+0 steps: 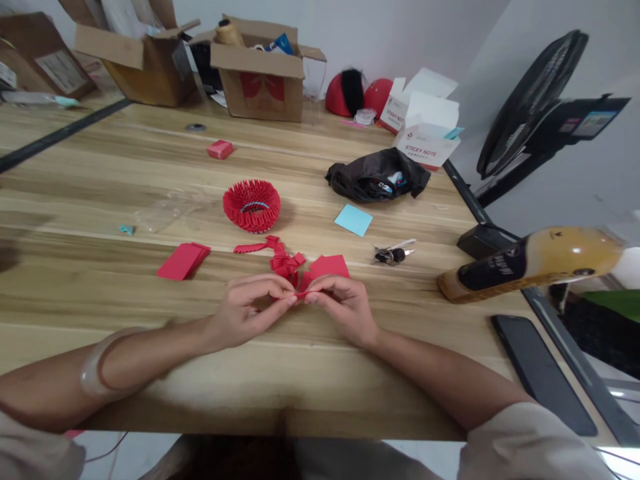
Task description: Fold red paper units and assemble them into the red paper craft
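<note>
Wooden surface (pixel 90 280), toward front edge: my left hand (pixel 245 310) and right hand (pixel 347 310) pinch red paper (pixel 301 295), maybe folding; next needs neat pressing.

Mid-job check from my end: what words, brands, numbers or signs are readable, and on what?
"STICKY NOTE": front open white cardboard box with red lettering.
"STICKY", the rest unclear: similar white cardboard box behind it.
Too small or blurred to read: the line under "STICKY NOTE"; the black label on the amber plastic bottle; the white label on the brown cardboard box at far left; the stickers on the black fan.
</note>
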Tool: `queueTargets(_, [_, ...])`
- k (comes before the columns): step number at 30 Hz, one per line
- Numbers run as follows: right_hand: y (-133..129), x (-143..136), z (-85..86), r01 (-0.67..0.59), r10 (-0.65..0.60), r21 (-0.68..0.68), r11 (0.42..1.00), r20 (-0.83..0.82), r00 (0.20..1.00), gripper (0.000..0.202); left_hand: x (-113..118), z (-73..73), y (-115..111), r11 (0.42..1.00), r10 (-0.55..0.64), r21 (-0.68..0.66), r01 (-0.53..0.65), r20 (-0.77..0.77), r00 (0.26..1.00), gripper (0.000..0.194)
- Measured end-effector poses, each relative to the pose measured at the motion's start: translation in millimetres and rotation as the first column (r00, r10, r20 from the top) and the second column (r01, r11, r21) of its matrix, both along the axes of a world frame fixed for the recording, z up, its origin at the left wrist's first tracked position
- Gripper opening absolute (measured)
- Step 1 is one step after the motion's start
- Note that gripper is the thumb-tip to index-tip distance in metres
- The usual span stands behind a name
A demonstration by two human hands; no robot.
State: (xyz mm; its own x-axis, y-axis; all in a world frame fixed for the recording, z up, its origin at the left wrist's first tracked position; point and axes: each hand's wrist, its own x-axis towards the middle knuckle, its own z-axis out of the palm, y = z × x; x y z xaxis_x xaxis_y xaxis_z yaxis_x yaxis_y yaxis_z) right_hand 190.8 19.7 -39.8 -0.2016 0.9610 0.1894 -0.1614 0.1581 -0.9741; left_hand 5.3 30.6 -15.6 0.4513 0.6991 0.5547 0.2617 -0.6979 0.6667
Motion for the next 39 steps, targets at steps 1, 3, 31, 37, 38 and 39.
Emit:
queueTargets(1, [-0.2, 0.1, 0.1, 0.005, -0.005, 0.003, 1.0, 0.01, 1.0, 0.014, -0.1, -0.3, 0.0, 1.0, -0.001, -0.001, 0.001, -0.003, 1.0, 0.009])
queueTargets(3, [-0.4, 0.1, -0.1, 0.005, -0.005, 0.012, 1.0, 0.028, 1.0, 0.014, -0.4, -0.6, 0.2, 1.0, -0.007, 0.0, 0.007, -0.013, 1.0, 0.009])
queueTargets(31, [18.5, 19.4, -11.8, 0.082, -0.35, 0.391, 0.917, 0.688, 0.636, 0.013, -8.9, -15.6, 20.5, 0.955, 0.295, 0.033, -0.294, -0.062, 0.953, 0.02])
queueTargets(37, [6.9, 15.5, -1.0, 0.277, -0.507, 0.544, 0.792, 0.333, 0.795, 0.011, -6.3, -9.8, 16.4, 0.966, 0.202, 0.17, -0.195, -0.025, 0.979, 0.013])
queueTargets(38, [3.6, 13.5, 0.7, 0.268, -0.479, 0.544, 0.795, 0.293, 0.828, 0.009, -5.7, -9.3, 15.3, 0.969, 0.166, 0.19, -0.157, -0.032, 0.986, 0.015])
queueTargets(39, [0.1, 11.0, 1.9, 0.252, -0.433, 0.514, 0.82, 0.268, 0.861, 0.008, -4.9, -9.0, 14.1, 0.972, 0.129, 0.202, -0.117, -0.046, 0.991, 0.018])
